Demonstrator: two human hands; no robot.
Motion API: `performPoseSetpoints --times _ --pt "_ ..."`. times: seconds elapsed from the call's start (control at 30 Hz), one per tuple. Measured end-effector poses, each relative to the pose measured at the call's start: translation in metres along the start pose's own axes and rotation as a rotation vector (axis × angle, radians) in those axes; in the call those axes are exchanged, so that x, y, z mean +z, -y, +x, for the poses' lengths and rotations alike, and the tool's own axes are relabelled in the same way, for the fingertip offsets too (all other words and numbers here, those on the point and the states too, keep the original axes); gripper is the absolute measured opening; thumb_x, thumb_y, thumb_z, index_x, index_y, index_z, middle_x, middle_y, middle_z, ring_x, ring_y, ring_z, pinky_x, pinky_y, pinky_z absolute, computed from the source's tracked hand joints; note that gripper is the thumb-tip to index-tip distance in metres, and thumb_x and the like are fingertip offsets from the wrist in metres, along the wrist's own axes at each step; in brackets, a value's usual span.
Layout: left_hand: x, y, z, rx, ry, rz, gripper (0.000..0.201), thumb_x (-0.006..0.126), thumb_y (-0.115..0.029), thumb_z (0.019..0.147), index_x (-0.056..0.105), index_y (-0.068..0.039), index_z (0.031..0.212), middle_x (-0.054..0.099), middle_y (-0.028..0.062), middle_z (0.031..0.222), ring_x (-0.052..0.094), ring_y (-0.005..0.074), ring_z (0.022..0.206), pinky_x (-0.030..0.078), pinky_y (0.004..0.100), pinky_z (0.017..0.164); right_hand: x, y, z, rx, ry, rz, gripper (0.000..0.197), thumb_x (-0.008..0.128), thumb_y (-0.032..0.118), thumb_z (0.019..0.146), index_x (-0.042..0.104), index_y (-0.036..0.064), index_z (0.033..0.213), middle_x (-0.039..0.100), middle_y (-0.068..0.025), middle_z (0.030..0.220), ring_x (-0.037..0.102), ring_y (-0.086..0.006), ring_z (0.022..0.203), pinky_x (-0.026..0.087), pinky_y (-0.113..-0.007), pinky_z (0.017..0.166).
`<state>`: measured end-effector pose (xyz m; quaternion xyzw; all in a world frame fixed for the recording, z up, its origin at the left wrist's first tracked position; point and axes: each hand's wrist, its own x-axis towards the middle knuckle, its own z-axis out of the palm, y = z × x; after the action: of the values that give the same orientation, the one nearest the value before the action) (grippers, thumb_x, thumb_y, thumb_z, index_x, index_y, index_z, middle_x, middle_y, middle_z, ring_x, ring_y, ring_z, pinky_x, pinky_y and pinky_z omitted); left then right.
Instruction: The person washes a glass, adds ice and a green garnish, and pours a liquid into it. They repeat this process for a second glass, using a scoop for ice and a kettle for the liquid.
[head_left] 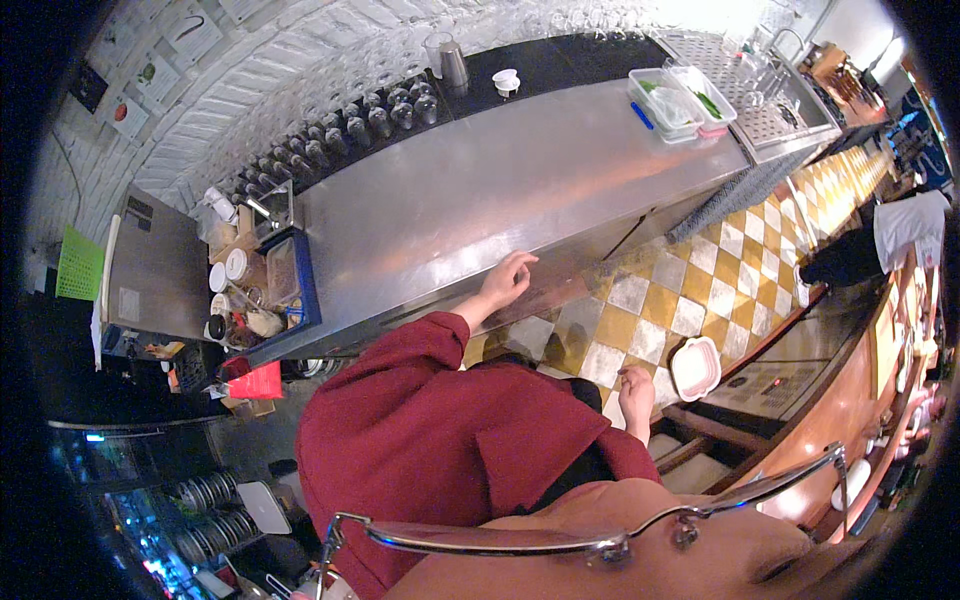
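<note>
My left hand point(510, 279) hovers at the front edge of the steel counter point(440, 200), palm down, fingers loosely bent and a little apart, with nothing in it. Low at my right side, my right hand point(635, 394) hangs over the tiled floor, its fingers half curled and no object visible in them. Beside that hand is a pale pink plastic tub point(696, 368). Clear plastic containers point(668, 105) with green produce sit at the counter's far right, a blue marker-like stick point(641, 116) next to them.
Upturned glasses point(360, 125) line the wall behind the counter, near a metal shaker point(453, 65) and a small white cup point(507, 82). A blue tray point(302, 285) of jars stands at the left end. A perforated sink area point(790, 110) lies far right; a person point(880, 240) stands beyond.
</note>
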<state>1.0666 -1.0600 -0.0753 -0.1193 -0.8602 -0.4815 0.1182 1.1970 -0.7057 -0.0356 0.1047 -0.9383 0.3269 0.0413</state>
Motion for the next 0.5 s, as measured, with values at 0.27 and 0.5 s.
performPoseSetpoints --times 0.27,0.5 --pt "-0.004 0.013 0.177 -0.040 -0.316 0.370 0.039 0.065 -0.018 0.073 0.056 -0.007 0.109 0.047 0.0158 0.117 0.047 0.0333 0.110 0.039 0.0418 0.094 -0.035 -0.117 0.102 -0.001 0.108 0.032 0.011 0.050 -0.001 0.072 0.060 0.0014 0.074 0.062 -0.0129 0.084 0.059 -0.0337 0.080 0.047 -0.041 0.069" --pt "-0.068 0.026 0.321 -0.401 -0.337 0.828 0.048 0.069 -0.027 0.067 0.058 -0.010 0.110 0.041 0.0142 0.134 0.038 0.0353 0.122 0.034 0.0435 0.102 -0.098 -0.171 0.204 0.046 0.150 0.031 0.008 0.050 0.001 0.073 0.058 -0.0001 0.074 0.060 -0.0156 0.082 0.059 -0.0337 0.079 0.046 -0.041 0.070"
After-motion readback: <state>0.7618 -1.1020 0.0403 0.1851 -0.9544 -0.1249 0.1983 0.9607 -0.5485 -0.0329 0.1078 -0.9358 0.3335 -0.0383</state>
